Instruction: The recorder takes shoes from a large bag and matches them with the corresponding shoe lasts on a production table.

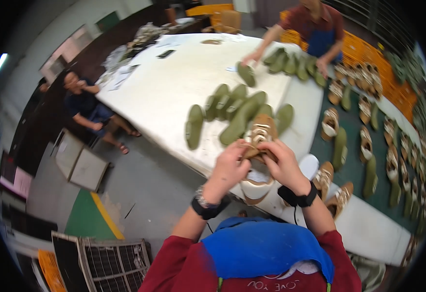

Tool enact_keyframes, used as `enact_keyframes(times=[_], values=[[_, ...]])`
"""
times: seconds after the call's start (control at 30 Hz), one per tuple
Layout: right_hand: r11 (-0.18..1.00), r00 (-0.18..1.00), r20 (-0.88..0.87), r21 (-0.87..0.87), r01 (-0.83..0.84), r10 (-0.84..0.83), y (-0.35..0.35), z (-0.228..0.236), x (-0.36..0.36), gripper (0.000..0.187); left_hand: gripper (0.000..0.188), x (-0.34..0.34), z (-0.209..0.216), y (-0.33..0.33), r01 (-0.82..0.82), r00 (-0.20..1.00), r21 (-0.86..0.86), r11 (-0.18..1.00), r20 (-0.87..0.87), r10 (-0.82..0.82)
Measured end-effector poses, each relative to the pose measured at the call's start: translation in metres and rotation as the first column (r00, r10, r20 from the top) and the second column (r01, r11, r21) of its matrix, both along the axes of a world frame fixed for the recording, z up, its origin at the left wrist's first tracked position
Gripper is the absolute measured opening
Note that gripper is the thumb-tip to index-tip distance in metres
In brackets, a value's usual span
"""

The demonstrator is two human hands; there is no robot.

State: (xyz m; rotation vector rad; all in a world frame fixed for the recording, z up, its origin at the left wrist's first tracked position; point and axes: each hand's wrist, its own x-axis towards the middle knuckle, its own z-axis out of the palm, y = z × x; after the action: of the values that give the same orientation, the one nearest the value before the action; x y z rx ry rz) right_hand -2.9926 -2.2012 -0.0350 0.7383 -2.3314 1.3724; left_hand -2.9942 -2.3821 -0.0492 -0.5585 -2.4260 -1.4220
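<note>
A tan and white lace-up shoe (256,189) is between my hands at the table's near edge, its toe pointing away and its white heel toward me. My left hand (231,164) pinches the left side of the shoe's collar near the laces. On the opposite side, my right hand (285,163) has its fingers closed on the collar or tongue; exactly which is blurred. A striped lining shows inside the opening. Just beyond the shoe lie several olive-green insoles (242,117), the closest next to its toe.
Right of me, a green conveyor belt (339,187) carries rows of shoes and insoles. Two tan shoes (339,199) rest beside it. Across the white table (159,92), a co-worker (315,29) handles more insoles. Someone sits (89,104) at left. A wire rack (115,263) stands lower left.
</note>
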Motion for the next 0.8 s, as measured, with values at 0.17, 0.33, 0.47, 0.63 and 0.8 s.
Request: enact_keyframes(times=[0.17, 0.33, 0.47, 0.63, 0.8], values=[[0.999, 1.000, -0.012, 0.043, 0.026, -0.026, -0.014, -0.006, 0.008, 0.022, 0.019, 0.009, 0.003, 0.002, -0.115, 0.948, -0.197, 0.974, -0.314, 0.048], [0.999, 0.999, -0.039, 0.031, 0.021, -0.019, -0.029, -0.011, 0.008, 0.023, 0.021, 0.013, -0.001, -0.005, -0.240, 0.941, -0.190, 0.952, -0.285, 0.181], [0.999, 1.000, 0.016, 0.035, 0.002, -0.002, -0.036, -0.006, 0.006, 0.022, 0.028, 0.017, 0.009, 0.000, -0.317, 0.905, -0.154, 0.936, -0.343, 0.251], [0.978, 0.978, 0.006, -0.016, -0.208, 0.208, -0.030, -0.012, -0.006, 0.016, 0.031, 0.006, 0.003, -0.012, -0.339, 0.881, -0.171, 0.925, -0.402, 0.249], [0.917, 0.915, -0.083, -0.028, -0.397, 0.394, -0.026, -0.023, -0.001, 0.018, 0.032, 0.002, -0.005, -0.025, -0.411, 0.907, 0.048, 0.911, -0.081, 0.413]])
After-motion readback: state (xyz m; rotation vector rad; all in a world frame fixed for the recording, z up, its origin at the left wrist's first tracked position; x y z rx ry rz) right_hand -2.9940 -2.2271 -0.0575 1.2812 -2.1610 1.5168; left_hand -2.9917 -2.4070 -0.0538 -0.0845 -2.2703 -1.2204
